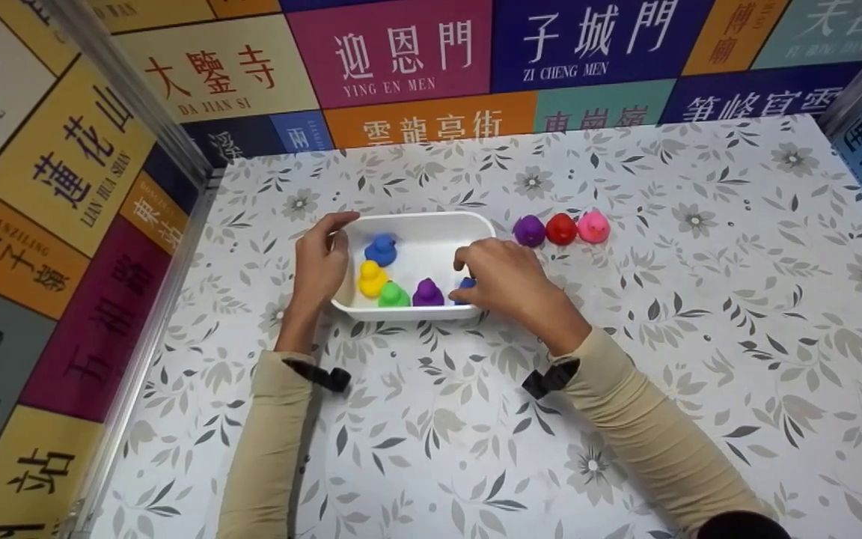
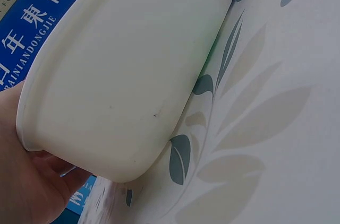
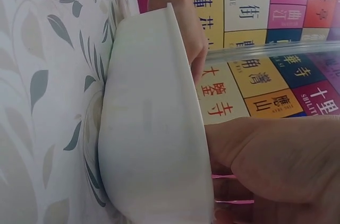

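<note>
A white plastic tub (image 1: pixel 431 221) sits on the table with several small rubber ducks in it. Around its left end, my left hand (image 1: pixel 320 258) holds the rim; in the left wrist view the fingers (image 2: pixel 45 181) go behind the tub wall. My right hand (image 1: pixel 509 277) reaches over the right end, thumb and index finger about a blue duck (image 1: pixel 467 284) that they partly hide. Inside are also another blue duck (image 1: pixel 381 249), a yellow duck (image 1: pixel 373 279), a green duck (image 1: pixel 394 295) and a purple duck (image 1: pixel 428 293). The tub wall hides the ducks from both wrist views.
Right of the tub, a purple duck (image 1: pixel 529 230), a red duck (image 1: pixel 561 229) and a pink duck (image 1: pixel 593 227) stand in a row on the flower-patterned tabletop (image 1: pixel 431 419). Colourful panels with Chinese lettering (image 1: pixel 401 52) border the table at the back and sides.
</note>
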`<state>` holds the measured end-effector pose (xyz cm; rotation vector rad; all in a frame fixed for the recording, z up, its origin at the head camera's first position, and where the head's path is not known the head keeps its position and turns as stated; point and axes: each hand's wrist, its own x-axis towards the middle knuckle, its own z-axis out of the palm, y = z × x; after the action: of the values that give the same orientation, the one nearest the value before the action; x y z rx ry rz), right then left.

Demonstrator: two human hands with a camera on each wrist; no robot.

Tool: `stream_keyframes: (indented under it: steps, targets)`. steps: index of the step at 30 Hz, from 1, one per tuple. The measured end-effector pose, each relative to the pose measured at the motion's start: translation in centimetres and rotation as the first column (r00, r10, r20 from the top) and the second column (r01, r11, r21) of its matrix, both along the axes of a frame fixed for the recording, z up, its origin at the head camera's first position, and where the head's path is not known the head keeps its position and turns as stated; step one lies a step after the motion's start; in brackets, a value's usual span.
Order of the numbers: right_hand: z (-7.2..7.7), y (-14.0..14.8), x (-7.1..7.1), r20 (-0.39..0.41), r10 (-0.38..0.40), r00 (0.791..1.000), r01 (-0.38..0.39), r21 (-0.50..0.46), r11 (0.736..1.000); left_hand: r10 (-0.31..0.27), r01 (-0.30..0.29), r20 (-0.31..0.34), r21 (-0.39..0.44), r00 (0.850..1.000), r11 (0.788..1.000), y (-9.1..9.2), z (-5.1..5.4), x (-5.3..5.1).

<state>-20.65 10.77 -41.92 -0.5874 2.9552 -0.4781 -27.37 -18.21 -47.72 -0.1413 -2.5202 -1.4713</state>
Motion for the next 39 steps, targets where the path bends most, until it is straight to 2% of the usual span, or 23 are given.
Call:
stream_keyframes:
  steps: [13, 18, 22, 28, 39]
  targets:
    - [-0.2, 0.0, -0.2, 0.017, 0.001, 1.000, -0.001, -0.029, 1.000, -0.001, 0.001, 0.001, 0.002, 1.000, 1.000, 0.1, 0.0, -0.1]
    - [0.0, 0.4, -0.4, 0.022, 0.015, 1.000, -0.013, -0.082, 0.997, -0.013, 0.013, -0.024, 0.007, 1.000, 1.000, 0.1, 0.0, -0.1]
    - [0.2, 0.7, -0.7, 0.028, 0.016, 0.999, -0.012, -0.131, 0.991, -0.017, 0.017, -0.020, 0.001, 1.000, 1.000, 0.0, 0.0, -0.1]
    - [0.5, 1.1, -1.0, -0.011, 0.039, 0.999, -0.040, -0.188, 0.981, -0.013, 0.013, -0.023, 0.002, 1.000, 1.000, 0.0, 0.0, -0.1]
    - [1.0, 1.4, -0.7, -0.115, 0.051, 0.992, -0.076, -0.226, 0.971, -0.010, 0.010, -0.034, 0.004, 0.999, 1.000, 0.0, 0.0, 0.0]
